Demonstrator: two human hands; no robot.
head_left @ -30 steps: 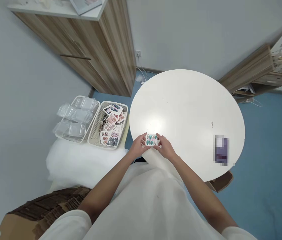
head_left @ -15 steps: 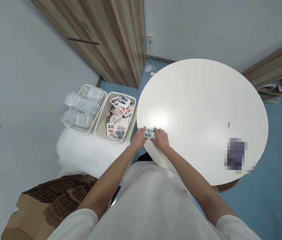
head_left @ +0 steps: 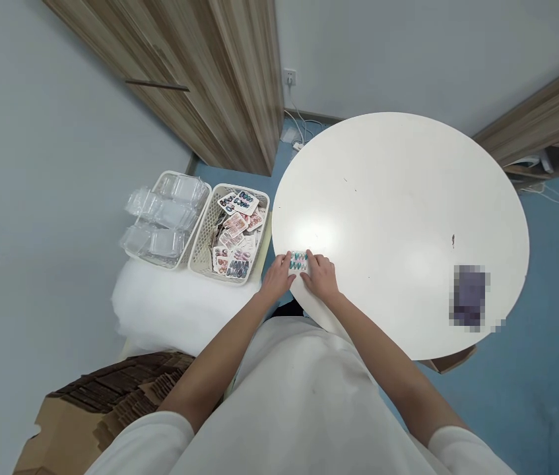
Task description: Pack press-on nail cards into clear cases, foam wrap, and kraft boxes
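Note:
A small white card (head_left: 298, 262) bears two rows of teal and pale nail-shaped pieces. It is held between my two hands over the near left edge of the round white table (head_left: 398, 198). My left hand (head_left: 276, 276) grips the card's left side. On the card's right side, my right hand (head_left: 322, 276) has its fingers closed, with the thumb at the lower corner. Left of the table, a white basket (head_left: 200, 248) holds many similar cards with coloured nail pieces.
Another basket (head_left: 164, 264) at the left is heaped with clear plastic boxes (head_left: 167, 214). White soft wrapping (head_left: 160, 307) lies in front of the baskets. Folded brown cardboard (head_left: 66, 429) is at the lower left. A blurred purple item (head_left: 468, 295) rests on the table's right side.
The view has shifted slightly. Both hands keep hold of the card, which shows a little more of its face between the fingers.

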